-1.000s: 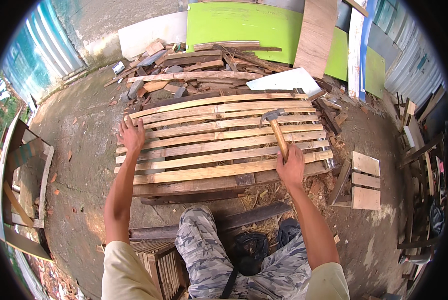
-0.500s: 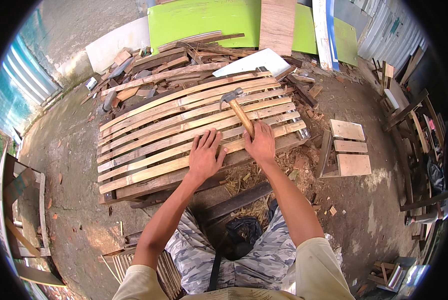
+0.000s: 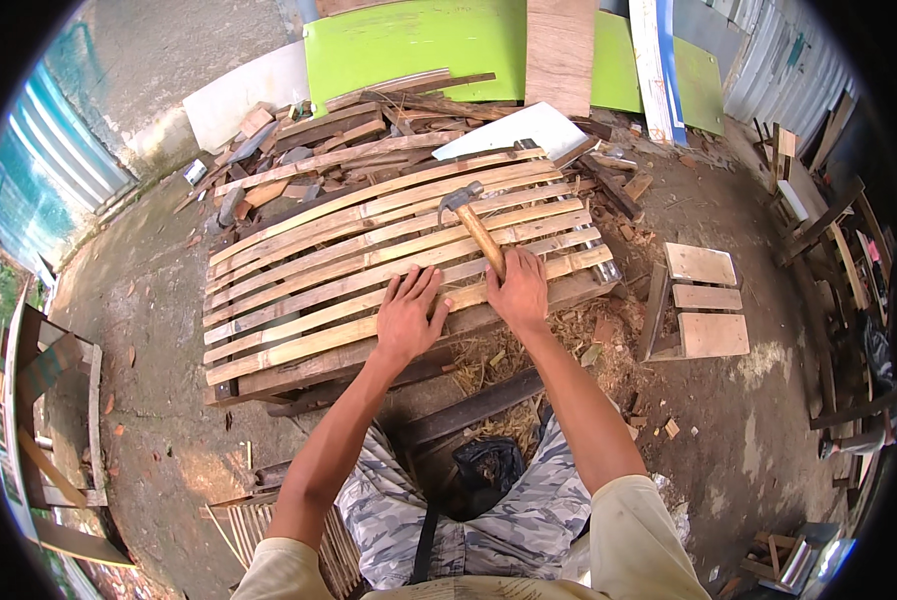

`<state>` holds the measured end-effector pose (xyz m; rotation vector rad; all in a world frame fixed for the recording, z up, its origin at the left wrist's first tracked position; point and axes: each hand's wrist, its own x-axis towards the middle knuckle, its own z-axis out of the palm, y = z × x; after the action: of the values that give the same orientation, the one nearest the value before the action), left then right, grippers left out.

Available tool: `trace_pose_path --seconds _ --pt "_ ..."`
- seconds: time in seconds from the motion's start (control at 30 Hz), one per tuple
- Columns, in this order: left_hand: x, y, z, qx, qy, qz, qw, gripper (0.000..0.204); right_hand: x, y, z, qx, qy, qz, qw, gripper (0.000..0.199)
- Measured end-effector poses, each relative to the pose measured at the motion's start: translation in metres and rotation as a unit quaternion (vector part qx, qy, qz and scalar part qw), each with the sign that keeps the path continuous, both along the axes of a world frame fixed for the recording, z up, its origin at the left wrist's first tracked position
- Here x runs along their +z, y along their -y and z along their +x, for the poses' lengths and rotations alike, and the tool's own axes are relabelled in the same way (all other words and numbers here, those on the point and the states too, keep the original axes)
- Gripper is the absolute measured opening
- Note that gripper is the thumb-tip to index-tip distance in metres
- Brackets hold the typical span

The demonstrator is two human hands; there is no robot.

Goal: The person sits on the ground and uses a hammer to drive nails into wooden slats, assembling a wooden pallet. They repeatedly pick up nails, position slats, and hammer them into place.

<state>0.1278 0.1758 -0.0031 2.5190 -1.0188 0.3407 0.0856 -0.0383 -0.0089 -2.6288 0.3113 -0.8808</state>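
Wooden slats (image 3: 368, 259) are lying in spaced rows across a low frame (image 3: 298, 376) in front of my knees, with a scrap-wood pile (image 3: 368, 135) sitting just beyond. My left hand (image 3: 408, 313) is resting palm-down on the near slats, fingers slightly spread, while my right hand (image 3: 518, 290) is gripping the wooden handle of a claw hammer (image 3: 480, 235), its head pointing away from me over the slats, contact unclear.
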Motion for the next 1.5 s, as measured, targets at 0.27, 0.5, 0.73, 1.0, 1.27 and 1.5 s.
trace_pose_path --seconds 0.27,0.5,0.73,1.0,1.27,1.5 --pt "-0.004 0.004 0.015 0.004 0.013 -0.010 1.000 0.059 -0.001 0.003 -0.001 0.010 0.013 -0.002 1.000 0.032" --pt "-0.002 0.016 0.038 -0.020 0.018 -0.036 0.999 0.054 0.000 0.000 -0.001 0.006 0.002 0.011 1.000 0.030" --pt "0.003 0.017 0.035 -0.031 -0.006 -0.066 0.997 0.050 0.003 0.003 -0.003 0.011 0.007 0.005 1.000 0.032" --pt "0.000 0.015 0.034 -0.027 0.014 -0.050 0.998 0.051 0.001 0.001 -0.003 0.014 0.010 0.018 1.000 0.032" --pt "0.002 0.015 0.029 -0.070 -0.010 -0.061 0.996 0.046 0.003 0.007 -0.006 0.031 -0.048 0.079 0.995 0.041" --pt "0.009 0.017 0.018 -0.104 0.083 -0.051 0.990 0.028 0.000 0.031 -0.008 0.094 -0.106 0.112 0.984 0.057"
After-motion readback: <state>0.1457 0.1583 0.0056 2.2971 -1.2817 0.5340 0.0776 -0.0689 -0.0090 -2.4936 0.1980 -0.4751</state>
